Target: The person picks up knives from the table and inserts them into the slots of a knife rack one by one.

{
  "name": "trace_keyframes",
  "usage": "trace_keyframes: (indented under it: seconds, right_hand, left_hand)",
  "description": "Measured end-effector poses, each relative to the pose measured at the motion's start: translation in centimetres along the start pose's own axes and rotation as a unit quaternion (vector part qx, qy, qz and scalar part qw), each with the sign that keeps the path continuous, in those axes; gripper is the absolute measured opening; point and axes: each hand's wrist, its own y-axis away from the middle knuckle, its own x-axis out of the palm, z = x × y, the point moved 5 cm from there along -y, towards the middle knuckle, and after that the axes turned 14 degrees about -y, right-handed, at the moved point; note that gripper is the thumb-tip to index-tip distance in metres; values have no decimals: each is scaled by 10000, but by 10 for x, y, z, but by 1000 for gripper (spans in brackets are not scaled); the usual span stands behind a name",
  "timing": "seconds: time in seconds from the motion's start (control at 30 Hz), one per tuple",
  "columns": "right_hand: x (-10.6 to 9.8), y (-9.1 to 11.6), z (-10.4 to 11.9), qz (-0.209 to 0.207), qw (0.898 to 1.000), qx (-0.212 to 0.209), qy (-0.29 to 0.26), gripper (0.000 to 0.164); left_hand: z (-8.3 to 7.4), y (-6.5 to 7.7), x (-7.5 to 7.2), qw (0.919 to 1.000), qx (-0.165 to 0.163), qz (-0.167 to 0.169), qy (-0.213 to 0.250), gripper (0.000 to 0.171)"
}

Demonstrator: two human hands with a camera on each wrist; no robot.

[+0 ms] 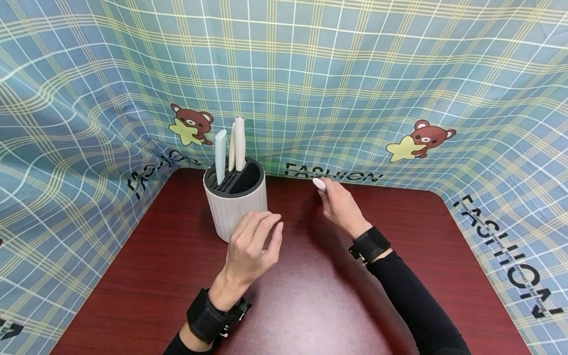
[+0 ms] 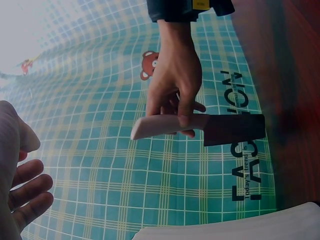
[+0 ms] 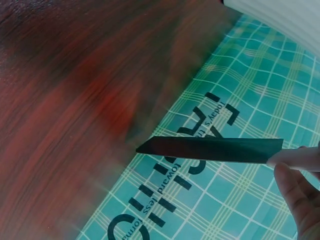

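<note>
My right hand (image 1: 341, 204) grips a kitchen knife by its white handle (image 1: 319, 184), off to the right of a ribbed white knife holder (image 1: 222, 217). The head view shows just the handle's end. From the left wrist, the dark, broad blade (image 2: 234, 131) points down at the table, and the right wrist view shows it narrow and slanted at the tip. My left hand (image 1: 253, 244) hovers in front of the holder, fingers loosely bent, nothing in them. Light blue (image 1: 220, 155), cream (image 1: 232, 150) and white (image 1: 240, 145) handles stand up from the holder's black slotted top.
The dark red wooden table (image 1: 146, 276) has a glossy sheen. A blue-green checked cloth (image 1: 301, 98) with bears and lettering hangs behind it and along both sides. Beside the slots, the holder has a wide dark compartment (image 1: 248, 178).
</note>
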Motion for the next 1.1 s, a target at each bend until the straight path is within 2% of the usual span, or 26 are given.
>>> trace_keyframes:
  seconds: [0.4, 0.67, 1.1]
  right_hand:
    - [-14, -7, 7, -334, 9994, 54, -90, 21]
    - [-22, -11, 14, -444, 9990, 50, -91, 26]
    - [-41, -20, 29, -911, 9956, -149, -145, 28]
  left_hand:
    - [0, 2, -1, 10000, -36, 39, -33, 12]
    - [-1, 1, -1, 10000, -16, 28, -19, 13]
    - [-3, 1, 0, 10000, -20, 53, 8, 14]
